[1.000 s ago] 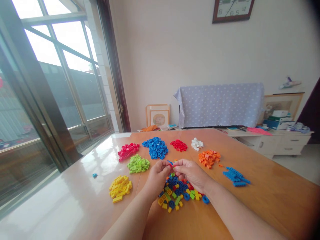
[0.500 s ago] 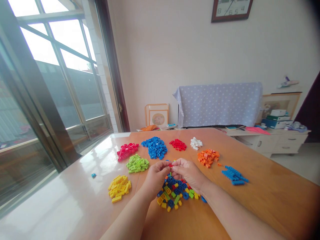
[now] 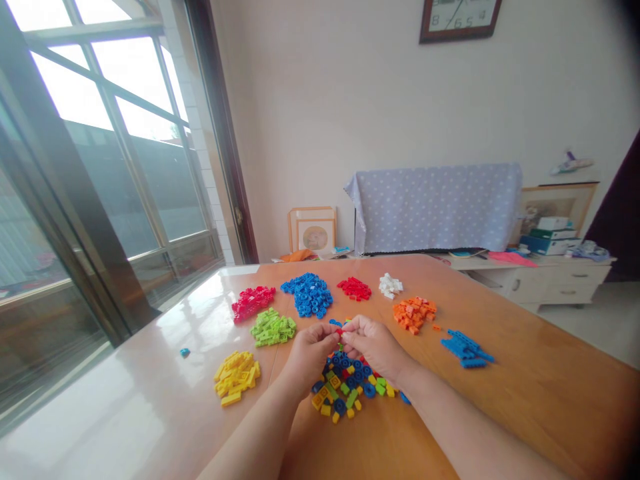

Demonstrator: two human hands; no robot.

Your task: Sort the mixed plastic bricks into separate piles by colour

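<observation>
My left hand (image 3: 316, 344) and my right hand (image 3: 367, 341) meet above a mixed pile of toy building bricks (image 3: 345, 390). Between their fingertips is a small red brick (image 3: 339, 333), pinched from both sides; fingers cover most of it. A bit of light green shows just under it, and I cannot tell whether it is joined on. The mixed pile below holds yellow, blue, green and red pieces, some of them round and dark blue. My hands and wrists hide its far part.
Sorted heaps ring the pile: yellow (image 3: 237, 378), light green (image 3: 273, 328), crimson (image 3: 253, 303), blue (image 3: 307, 295), red (image 3: 355, 289), white (image 3: 390, 285), orange (image 3: 415, 314) and long blue bricks (image 3: 466, 349). A lone blue piece (image 3: 185, 352) lies left on the wooden table (image 3: 150, 413).
Both hands keep their pinch on the red brick in nearly the same place. The whole view has shifted slightly; the heaps lie as before.
</observation>
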